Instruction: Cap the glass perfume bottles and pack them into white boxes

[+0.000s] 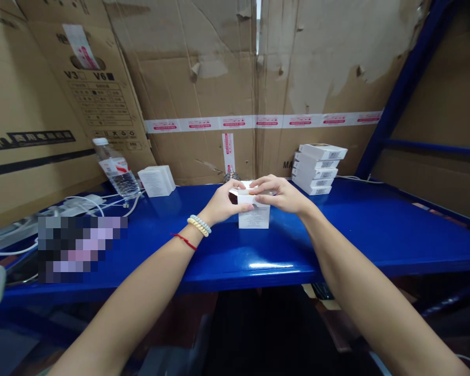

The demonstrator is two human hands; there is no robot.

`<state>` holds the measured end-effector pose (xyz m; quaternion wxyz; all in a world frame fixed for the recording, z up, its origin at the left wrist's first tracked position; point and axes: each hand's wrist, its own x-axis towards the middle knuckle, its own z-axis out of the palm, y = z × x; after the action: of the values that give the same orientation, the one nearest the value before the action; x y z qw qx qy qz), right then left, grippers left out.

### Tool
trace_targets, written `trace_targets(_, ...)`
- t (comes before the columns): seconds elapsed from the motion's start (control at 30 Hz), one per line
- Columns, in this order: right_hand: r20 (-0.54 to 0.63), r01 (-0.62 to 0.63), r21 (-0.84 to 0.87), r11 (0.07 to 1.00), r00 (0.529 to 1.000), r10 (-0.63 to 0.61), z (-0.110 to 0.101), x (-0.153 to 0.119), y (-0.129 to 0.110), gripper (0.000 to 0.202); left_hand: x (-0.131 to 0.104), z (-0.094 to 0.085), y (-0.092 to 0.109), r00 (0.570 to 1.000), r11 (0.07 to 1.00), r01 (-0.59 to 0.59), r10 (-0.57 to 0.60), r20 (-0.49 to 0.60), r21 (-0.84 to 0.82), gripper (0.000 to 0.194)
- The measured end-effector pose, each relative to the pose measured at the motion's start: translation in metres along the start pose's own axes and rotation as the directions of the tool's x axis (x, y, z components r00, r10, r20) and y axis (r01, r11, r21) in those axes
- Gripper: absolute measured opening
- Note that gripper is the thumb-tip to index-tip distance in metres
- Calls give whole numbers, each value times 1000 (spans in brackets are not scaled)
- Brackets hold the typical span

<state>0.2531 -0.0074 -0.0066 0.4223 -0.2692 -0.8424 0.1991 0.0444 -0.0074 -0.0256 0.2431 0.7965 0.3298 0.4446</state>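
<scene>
A small white box (254,217) stands on the blue table in front of me, with a white upper part (247,199) between my hands. Whether that part is its lid or a second box, I cannot tell. My left hand (226,201) grips its left side, thumb across the front and fingers behind. Over the top and right side curls my right hand (276,193), its fingertips on the upper edge. A dark gap shows by the left thumb, where a white flap seems to stick out. My fingers hide much of the top.
Several flat white boxes (315,172) are stacked at the back right. More white boxes (156,181) stand back left, beside a tilted water bottle (117,169). White cables and a power strip (72,209) lie left on the blue table (376,224). Cardboard (203,94) walls the back.
</scene>
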Motion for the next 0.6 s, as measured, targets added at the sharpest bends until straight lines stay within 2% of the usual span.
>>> trace_targets(0.2, 23, -12, 27, 1000, 1000, 12, -2, 0, -4, 18, 1, -3, 0, 999, 1000, -14, 14, 31, -13, 53)
trace_targets(0.3, 6, -73, 166, 983, 997, 73, 0, 1, -7, 16, 1, -7, 0, 998, 999, -36, 38, 53, -27, 46)
trace_targets(0.37, -67, -120, 276, 954, 987, 144, 1, 3, -7, 20, 2, -9, 2, 998, 998, -25, 28, 61, -54, 40)
trace_targets(0.43, -199, -153, 368, 917, 950, 239, 0, 6, -4, 24, 2, -11, 4, 998, 997, -9, 14, 62, -83, 35)
trace_targets(0.5, -338, -160, 430, 889, 884, 323, -2, 8, 0, 24, 3, -12, 6, 998, 995, -6, 11, 57, -99, 33)
trace_targets(0.57, -412, -172, 459, 872, 828, 380, -4, 10, 4, 19, 3, -13, 5, 998, 994, -10, 17, 63, -111, 33)
trace_targets(0.6, -411, -196, 465, 863, 815, 407, -5, 10, 5, 16, 3, -14, 5, 997, 993, -9, 18, 74, -120, 33)
